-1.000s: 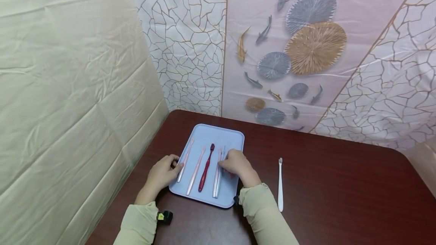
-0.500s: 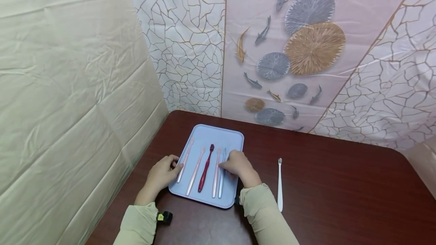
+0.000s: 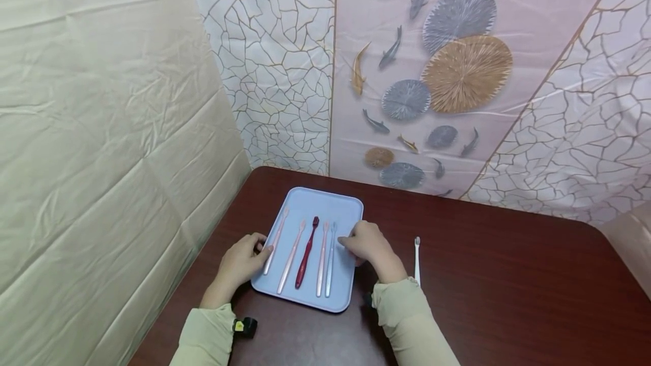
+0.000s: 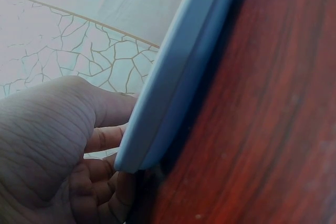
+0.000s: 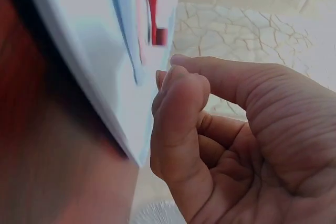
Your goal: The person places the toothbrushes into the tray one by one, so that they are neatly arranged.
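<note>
A pale blue tray (image 3: pixel 325 199) bears a row of toothbrushes. My left hand (image 3: pixel 242 258) grips the tray's left edge, its thumb over the rim and fingers beneath in the left wrist view. Over the right rim hovers my right hand (image 3: pixel 371 244), its fingers loosely bent with nothing between them. The light blue toothbrush (image 3: pixel 330 258) lies closest to it. Left of that come a pink toothbrush (image 3: pixel 322 261), a dark red toothbrush (image 3: pixel 305 258) and a second pink toothbrush (image 3: pixel 291 258). Another pink toothbrush (image 3: pixel 277 239) lies along the left side, close to my left thumb.
A white toothbrush (image 3: pixel 417 258) lies on the dark red-brown table (image 3: pixel 508 275) to the right of the tray, its lower end hidden by my right sleeve (image 3: pixel 407 315). Cream cloth (image 3: pixel 127 157) hangs along the left, and a patterned cloth (image 3: pixel 285 72) stands behind the table.
The light blue toothbrush has shifted right, apart from the pink one beside it. My right hand has let go of it and moved right. The left hand stays at the tray edge.
</note>
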Available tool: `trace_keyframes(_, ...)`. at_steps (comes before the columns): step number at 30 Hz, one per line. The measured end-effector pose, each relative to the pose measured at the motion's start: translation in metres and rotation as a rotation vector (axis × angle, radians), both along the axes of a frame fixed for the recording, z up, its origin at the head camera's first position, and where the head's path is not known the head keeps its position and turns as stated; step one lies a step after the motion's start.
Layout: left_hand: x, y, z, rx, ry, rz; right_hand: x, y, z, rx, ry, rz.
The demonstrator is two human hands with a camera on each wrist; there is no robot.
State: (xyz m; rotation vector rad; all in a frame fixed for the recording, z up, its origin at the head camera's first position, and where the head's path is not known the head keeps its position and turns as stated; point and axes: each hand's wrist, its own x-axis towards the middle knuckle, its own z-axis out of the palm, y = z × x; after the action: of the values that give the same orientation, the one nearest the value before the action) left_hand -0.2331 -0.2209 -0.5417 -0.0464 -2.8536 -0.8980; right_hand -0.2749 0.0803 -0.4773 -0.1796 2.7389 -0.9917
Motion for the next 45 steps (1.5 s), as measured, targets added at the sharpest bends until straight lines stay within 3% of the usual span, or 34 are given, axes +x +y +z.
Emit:
trace_keyframes(12, -0.001, -0.001, -0.006, -0.003, -0.027, 0.002, 0.016, 0.078, -0.002, -0.012, -0.006, -0.075)
trace_keyframes(22, -0.001, -0.001, -0.006, 0.002, -0.018, -0.003, 0.037, 0.142, -0.018, 0.111, -0.058, -0.189)
trace_keyframes(28, 0.000, -0.003, -0.006, 0.003, -0.011, 0.002, 0.039, 0.148, -0.025, 0.097, -0.101, -0.181)
trace_keyframes(45, 0.000, 0.000, -0.002, -0.004, -0.003, 0.000, 0.043, 0.139, -0.021, 0.067, -0.065, -0.140)
